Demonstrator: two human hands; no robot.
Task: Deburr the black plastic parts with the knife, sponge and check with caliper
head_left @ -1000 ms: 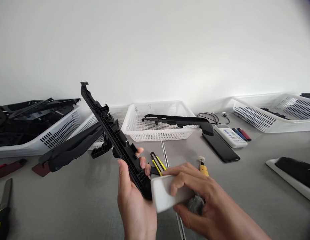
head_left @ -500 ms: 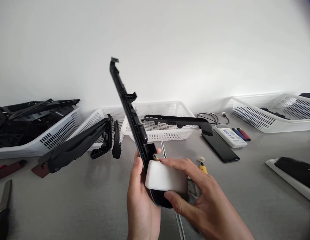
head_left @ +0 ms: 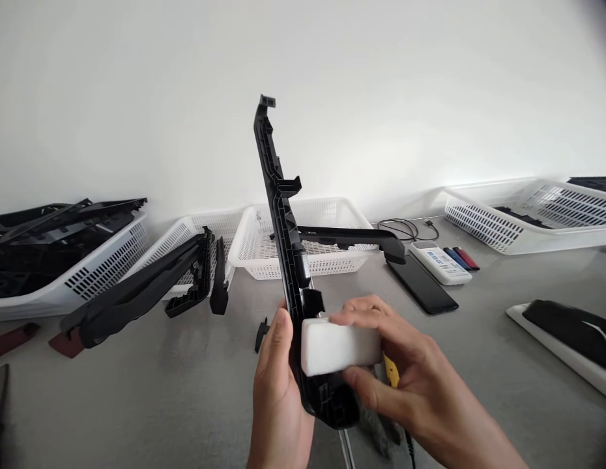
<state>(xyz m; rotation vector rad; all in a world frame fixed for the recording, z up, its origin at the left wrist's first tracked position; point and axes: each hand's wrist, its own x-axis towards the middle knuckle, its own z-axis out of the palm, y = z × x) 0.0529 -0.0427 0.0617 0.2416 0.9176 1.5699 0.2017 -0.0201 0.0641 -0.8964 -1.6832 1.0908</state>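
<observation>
A long black plastic trim piece [head_left: 282, 225] stands nearly upright, its ribbed side with clips and tabs facing me. My left hand [head_left: 281, 391] is closed around its lower left edge, thumb along the side. Between the thumb and fingers of my right hand [head_left: 405, 358] is a white sponge-like block [head_left: 335, 346]. The block lies over the lower, wider end of the trim piece and hides part of it. I cannot tell whether the two touch. Behind my right hand, partly covered, a yellow-handled tool [head_left: 391, 372] rests on the table.
Four-sided white baskets [head_left: 264, 268] line the wall, several holding black plastic parts. More dark trim parts [head_left: 131, 283] lean on a basket at left. A black phone [head_left: 423, 284], a white power bank [head_left: 442, 264] and a cable [head_left: 403, 228] lie right on the metal table [head_left: 205, 391].
The trim piece has swung more upright, its top moving right, and turned to show more of its ribbed side. Both hands and the white block have shifted slightly right.
</observation>
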